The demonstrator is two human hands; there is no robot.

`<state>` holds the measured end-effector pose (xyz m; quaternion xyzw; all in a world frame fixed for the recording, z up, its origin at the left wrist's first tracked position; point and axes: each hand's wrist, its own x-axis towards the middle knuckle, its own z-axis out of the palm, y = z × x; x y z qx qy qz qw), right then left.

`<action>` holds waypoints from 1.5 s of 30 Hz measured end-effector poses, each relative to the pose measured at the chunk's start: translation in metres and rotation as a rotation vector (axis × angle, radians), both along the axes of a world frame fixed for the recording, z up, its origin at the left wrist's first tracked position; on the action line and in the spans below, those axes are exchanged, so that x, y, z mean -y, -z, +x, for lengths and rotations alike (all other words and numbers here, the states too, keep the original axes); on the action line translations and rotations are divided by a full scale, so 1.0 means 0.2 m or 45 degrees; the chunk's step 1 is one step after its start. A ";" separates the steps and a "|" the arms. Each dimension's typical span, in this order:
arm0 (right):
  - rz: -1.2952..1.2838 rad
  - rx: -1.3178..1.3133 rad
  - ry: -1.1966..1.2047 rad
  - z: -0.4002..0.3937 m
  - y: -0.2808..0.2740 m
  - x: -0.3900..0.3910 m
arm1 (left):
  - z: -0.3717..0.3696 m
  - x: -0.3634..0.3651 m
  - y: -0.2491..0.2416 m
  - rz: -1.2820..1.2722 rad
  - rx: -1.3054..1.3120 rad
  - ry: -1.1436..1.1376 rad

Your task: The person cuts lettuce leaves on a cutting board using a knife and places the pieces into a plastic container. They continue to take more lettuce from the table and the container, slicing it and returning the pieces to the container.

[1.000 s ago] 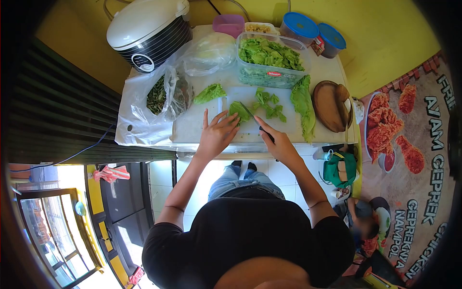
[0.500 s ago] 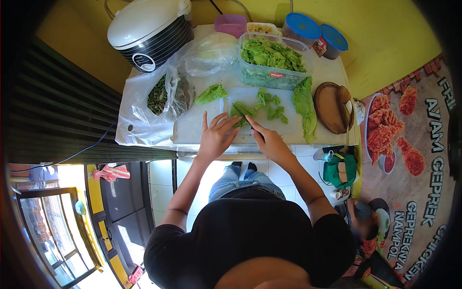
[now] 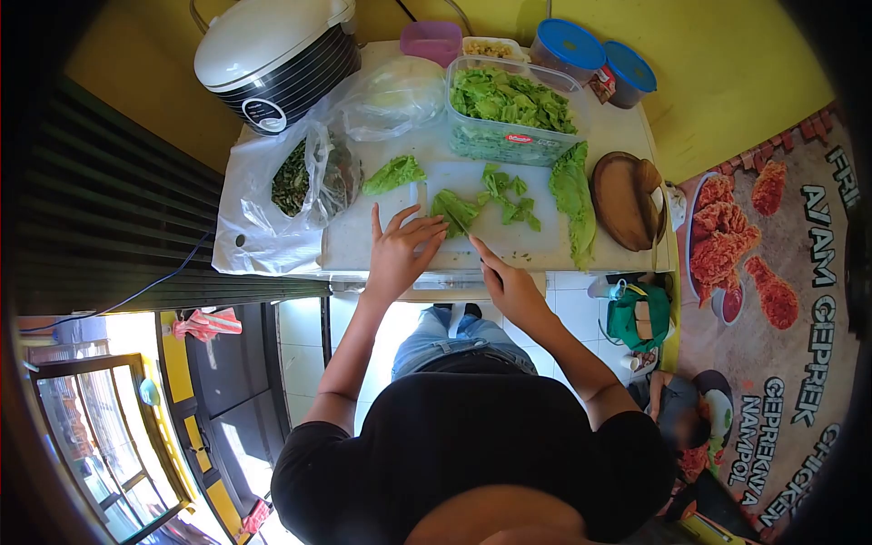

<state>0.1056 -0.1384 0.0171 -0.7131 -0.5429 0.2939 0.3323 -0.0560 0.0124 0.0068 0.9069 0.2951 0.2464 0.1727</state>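
Observation:
My right hand (image 3: 514, 289) is closed around the handle of a knife (image 3: 460, 224), its blade lying against a lettuce leaf (image 3: 447, 208) on a whitish cutting board (image 3: 543, 238). At the near left of that leaf, my left hand (image 3: 400, 257) has its fingers spread, with the fingertips at the leaf's edge. Cut lettuce pieces (image 3: 514, 207) lie to the right of the blade. One more leaf (image 3: 396, 174) rests left of the board, and a long one (image 3: 570, 211) lies along its right side. Behind the board, a clear plastic container (image 3: 480, 148) holds chopped lettuce.
On the left are a rice cooker (image 3: 300, 77) and a plastic bag (image 3: 245, 232) with dark greens. Another bag (image 3: 400, 95) holds something pale. A wooden mortar (image 3: 618, 204) stands right, and blue-lidded tubs (image 3: 570, 44) at the back. A person (image 3: 681, 409) is low at right.
My right hand has drawn the knife a little toward me and right. My left hand has shifted slightly left, and more of the leaf shows between the hands.

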 end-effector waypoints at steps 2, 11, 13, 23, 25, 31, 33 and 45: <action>-0.115 -0.042 0.008 0.01 -0.02 0.10 | 0.00 0.01 0.00 -0.017 0.005 -0.010; 0.027 -0.198 0.005 0.05 0.02 0.06 | -0.01 -0.01 -0.02 0.027 -0.018 -0.003; -0.020 -0.160 0.012 0.07 -0.02 0.09 | -0.04 -0.03 -0.03 0.046 -0.045 -0.004; -0.256 -0.330 0.099 0.12 -0.17 0.20 | -0.04 -0.02 -0.11 0.113 0.019 -0.053; -0.200 -0.334 0.119 0.14 -0.16 0.19 | 0.03 -0.01 -0.11 0.102 0.057 -0.046; -0.044 -0.399 0.262 0.21 -0.18 0.14 | 0.29 0.06 -0.04 0.083 0.090 0.069; -0.162 -0.475 0.321 0.23 -0.22 0.13 | 0.32 0.05 -0.02 0.123 0.048 0.107; -0.075 -0.342 0.141 0.24 -0.05 0.04 | 0.20 -0.06 -0.11 0.227 -0.057 0.335</action>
